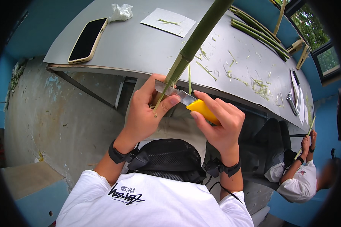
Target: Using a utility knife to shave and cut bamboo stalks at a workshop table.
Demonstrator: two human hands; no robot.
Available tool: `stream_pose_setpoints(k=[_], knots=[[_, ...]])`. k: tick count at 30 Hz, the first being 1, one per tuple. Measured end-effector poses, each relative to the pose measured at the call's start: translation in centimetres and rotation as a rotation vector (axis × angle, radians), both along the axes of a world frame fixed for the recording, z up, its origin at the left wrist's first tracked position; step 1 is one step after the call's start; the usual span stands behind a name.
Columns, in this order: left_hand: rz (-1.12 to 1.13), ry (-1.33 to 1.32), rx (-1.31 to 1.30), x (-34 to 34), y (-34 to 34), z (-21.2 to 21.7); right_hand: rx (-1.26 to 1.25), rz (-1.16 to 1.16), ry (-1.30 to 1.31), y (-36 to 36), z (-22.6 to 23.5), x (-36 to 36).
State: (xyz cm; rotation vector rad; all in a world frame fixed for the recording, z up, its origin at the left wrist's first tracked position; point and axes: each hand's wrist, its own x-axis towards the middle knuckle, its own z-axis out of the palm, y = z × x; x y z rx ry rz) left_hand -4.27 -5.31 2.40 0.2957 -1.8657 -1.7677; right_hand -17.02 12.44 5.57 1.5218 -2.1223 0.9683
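Observation:
A green bamboo pole (201,39) slants from the top of the view down across the table edge to its lower end, in front of my body. My left hand (140,113) is wrapped around that lower end, its thumb close against the blade. My right hand (227,123) grips a utility knife by its yellow handle (201,109). The knife's wide steel blade (185,98) lies across the pole's end, where thin green strips (159,103) hang. How deep the blade sits in the bamboo is hidden by my left fingers.
On the grey table (129,43) lie a phone (88,39), crumpled tissue (121,12), a white sheet (166,22), bamboo shavings (260,87), several green bamboo lengths (257,34) and a metal-framed tool (291,99). At the right sits another person (297,178) holding a thin strip.

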Motion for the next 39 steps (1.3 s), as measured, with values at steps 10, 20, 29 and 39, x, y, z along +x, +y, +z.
stream_pose_setpoints(k=[10, 20, 29, 39], knots=[[0.022, 0.084, -0.018, -0.2, 0.5, -0.1, 0.027, -0.007, -0.012, 0.0, 0.2, 0.1], [-0.182, 0.093, 0.381, 0.1, 0.6, -0.2, 0.015, 0.001, -0.017, 0.2, 0.0, -0.1], [-0.02, 0.057, -0.017, -0.2, 0.3, -1.1, 0.006, -0.004, 0.022, 0.4, 0.3, 0.0], [0.077, 0.062, -0.154, -0.3, 0.1, -0.2, -0.042, 0.033, -0.077, 0.3, 0.2, -0.2]])
